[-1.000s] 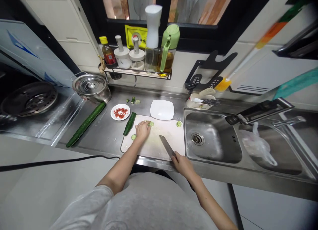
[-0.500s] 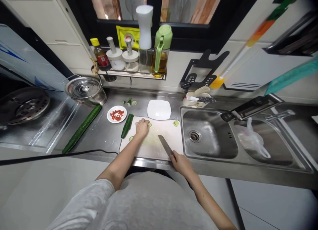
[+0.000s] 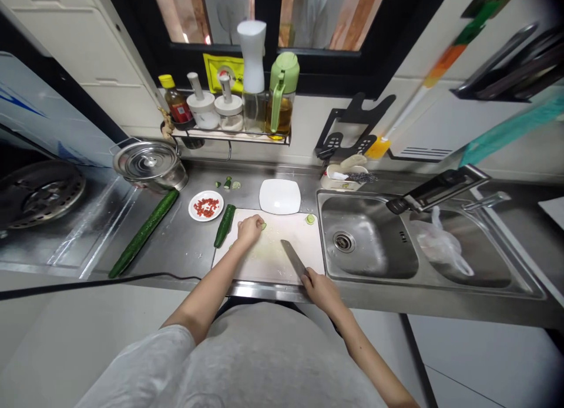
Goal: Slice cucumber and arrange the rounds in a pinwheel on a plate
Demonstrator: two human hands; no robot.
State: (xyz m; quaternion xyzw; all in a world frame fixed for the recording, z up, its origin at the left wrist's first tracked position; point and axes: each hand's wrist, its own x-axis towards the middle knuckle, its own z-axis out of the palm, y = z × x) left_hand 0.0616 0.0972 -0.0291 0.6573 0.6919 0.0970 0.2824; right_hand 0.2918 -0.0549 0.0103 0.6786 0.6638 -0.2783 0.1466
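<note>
My left hand [image 3: 249, 230] is closed over the upper left part of the white cutting board [image 3: 282, 267], with a cucumber slice [image 3: 263, 226] at its fingertips. In my right hand [image 3: 321, 286] is the handle of a kitchen knife [image 3: 293, 258], its blade lying over the board and pointing up and left. A few cucumber slices [image 3: 310, 219] rest at the board's far right corner. Along the left edge of the board lies a piece of cucumber [image 3: 224, 226]. Just behind the board is a white plate [image 3: 279, 196].
A small plate [image 3: 206, 206] of red chopped bits and a long cucumber [image 3: 143, 233] lie to the left. Cucumber ends [image 3: 228, 182] sit behind. A lidded pot [image 3: 150, 161] stands back left. The sink [image 3: 368, 238] is on the right, below a seasoning rack [image 3: 231, 137] at the wall.
My left hand has shifted slightly left and its fingers have drawn together at the cucumber slice. The knife and my right hand stay put. The camera view has tilted a little.
</note>
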